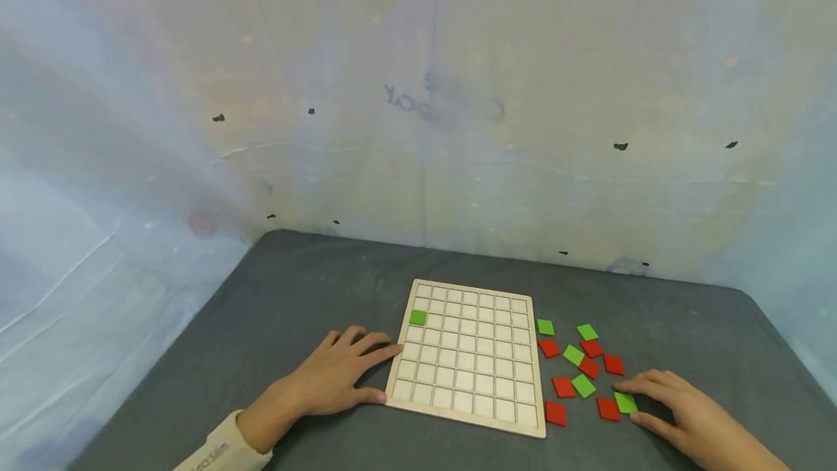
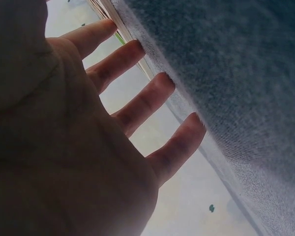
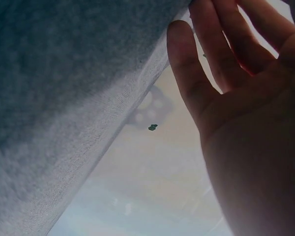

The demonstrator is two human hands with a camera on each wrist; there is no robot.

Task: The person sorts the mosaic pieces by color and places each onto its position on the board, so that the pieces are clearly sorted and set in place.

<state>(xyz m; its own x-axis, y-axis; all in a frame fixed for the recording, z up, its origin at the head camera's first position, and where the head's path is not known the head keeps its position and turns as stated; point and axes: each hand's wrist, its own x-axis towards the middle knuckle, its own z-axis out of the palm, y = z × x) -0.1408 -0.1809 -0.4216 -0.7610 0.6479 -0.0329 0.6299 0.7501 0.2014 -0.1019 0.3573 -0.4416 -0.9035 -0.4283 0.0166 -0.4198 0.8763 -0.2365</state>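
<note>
A pale wooden grid board (image 1: 467, 369) lies flat on the dark table, with one green square tile (image 1: 418, 317) in a cell of its leftmost column. Along the board's left edge my left hand (image 1: 333, 376) is spread, fingers extended, its index fingertip and thumb touching the frame. To the right of the board, my right hand (image 1: 683, 413) has thumb and index finger at opposite edges of another green tile (image 1: 625, 403), pinching it at table level beside a red tile (image 1: 609, 409). In the right wrist view, the right hand's fingers (image 3: 184, 54) show, but that tile is hidden.
Several loose red and green tiles are scattered between the board and my right hand, including a red tile (image 1: 556, 413) close to the board's near right corner and a green tile (image 1: 546, 327) higher up. A pale patterned curtain (image 1: 458, 129) hangs behind the grey table (image 1: 314, 275).
</note>
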